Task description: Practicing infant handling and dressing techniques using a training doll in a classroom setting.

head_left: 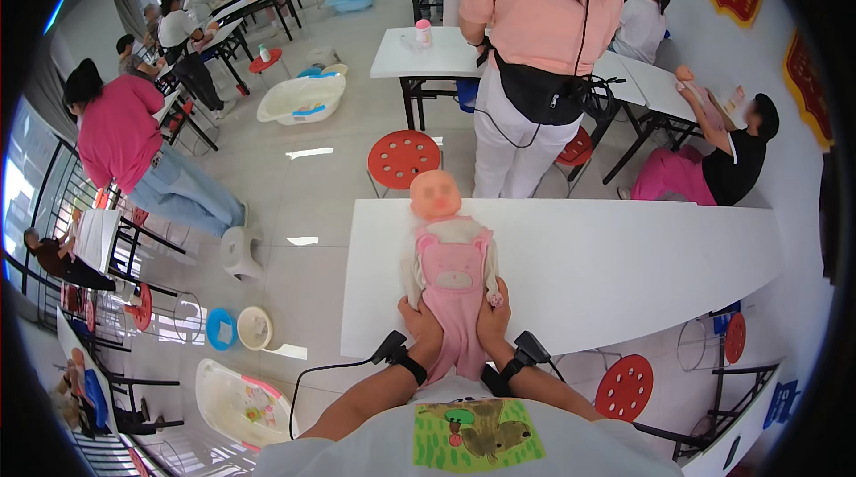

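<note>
A baby doll in pink bear-faced overalls and a cream long-sleeved top lies on its back on a white table. Its bald head points away from me, at the table's far edge, and its legs reach toward my body. My left hand grips the doll's side at hip height. On the opposite side my right hand holds the other hip, close to the doll's small hand. My fingertips are partly hidden by the pink cloth. Each wrist wears a strap with a black device; a cable runs from the left one.
A person in a peach shirt stands just beyond the table. Red stools stand near its edges. On the floor at left are a baby bathtub, a blue basin, a cream basin and a white stool.
</note>
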The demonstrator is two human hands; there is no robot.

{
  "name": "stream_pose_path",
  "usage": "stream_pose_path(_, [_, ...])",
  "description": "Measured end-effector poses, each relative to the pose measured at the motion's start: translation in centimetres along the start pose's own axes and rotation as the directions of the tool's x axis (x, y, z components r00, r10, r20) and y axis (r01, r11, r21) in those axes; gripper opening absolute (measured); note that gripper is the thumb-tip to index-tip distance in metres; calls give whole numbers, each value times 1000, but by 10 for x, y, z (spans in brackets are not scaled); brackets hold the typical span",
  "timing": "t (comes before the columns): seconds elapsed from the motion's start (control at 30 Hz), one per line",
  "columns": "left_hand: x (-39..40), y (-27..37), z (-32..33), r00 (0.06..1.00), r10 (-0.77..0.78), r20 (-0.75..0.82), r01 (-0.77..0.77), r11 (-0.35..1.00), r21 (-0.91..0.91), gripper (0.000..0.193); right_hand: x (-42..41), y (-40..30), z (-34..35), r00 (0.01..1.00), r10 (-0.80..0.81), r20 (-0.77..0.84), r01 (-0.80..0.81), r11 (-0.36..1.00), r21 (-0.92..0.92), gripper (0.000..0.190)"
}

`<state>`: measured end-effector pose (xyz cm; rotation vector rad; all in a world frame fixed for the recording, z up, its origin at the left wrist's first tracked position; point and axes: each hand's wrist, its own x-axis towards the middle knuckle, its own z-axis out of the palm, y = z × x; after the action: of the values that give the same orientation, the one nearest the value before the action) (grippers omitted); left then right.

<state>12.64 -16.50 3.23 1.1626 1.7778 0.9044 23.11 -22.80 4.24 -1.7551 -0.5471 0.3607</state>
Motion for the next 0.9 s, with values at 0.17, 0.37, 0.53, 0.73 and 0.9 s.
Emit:
stream_pose_path(0.17, [8, -19, -3, 999, 45, -21, -44, 998, 45, 45, -3, 3, 2, 998, -60, -5, 60, 998, 12, 40])
stream_pose_path(0.37, [3, 18, -32, 970, -5, 243, -7, 999, 51, 45, 3, -1, -19, 997, 39, 71, -44, 996, 73, 36])
stream_pose_path(0.53, [7, 2, -24, 984, 73, 161, -88, 993, 84, 50, 0, -4, -11, 1000, -19, 22, 19, 999, -29, 37])
stream_pose_path(0.73, [22, -4, -42, 956, 41, 292, -35, 999, -27, 50, 2, 6, -24, 987, 78, 139, -88, 993, 73, 40])
stream_pose_path(0.9, [35, -4, -53, 928, -35, 371, 127, 965, -228, 47, 12, 36, -21, 996, 1, 85, -23, 966, 259, 41])
